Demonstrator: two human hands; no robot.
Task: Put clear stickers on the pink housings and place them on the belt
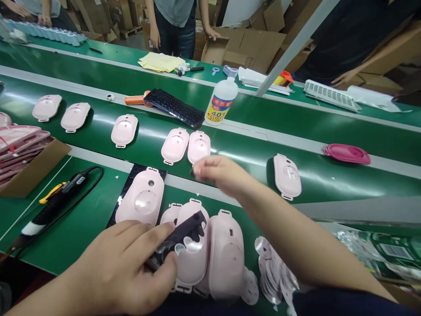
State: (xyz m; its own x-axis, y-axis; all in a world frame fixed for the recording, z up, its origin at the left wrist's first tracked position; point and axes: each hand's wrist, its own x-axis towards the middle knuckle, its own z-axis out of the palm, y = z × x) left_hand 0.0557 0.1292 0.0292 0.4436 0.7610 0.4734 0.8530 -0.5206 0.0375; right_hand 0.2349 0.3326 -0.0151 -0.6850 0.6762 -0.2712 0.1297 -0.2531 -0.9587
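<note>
My left hand (131,259) is closed round a dark strip (184,232) with rounded notches along one edge, perhaps a sticker sheet. The strip lies over pale pink plastic covers (194,265) on the near table. Beside them, another pink cover (226,259) has a small rectangular hole. My right hand (220,171) is reached out over the belt's near edge, fingertips pinched on a small dark piece (193,171) too small to name. Just beyond those fingertips, two pink covers (175,145) lie side by side. Left of the strip, a pink cover (141,197) with a round hole rests on a black sheet.
More pink covers lie along the green belt (243,151). A glue bottle (221,103) stands behind it, near black bubble wrap (174,107). At left are a black electric screwdriver (62,197) and a carton (49,166) of pink parts. Co-workers stand across the line.
</note>
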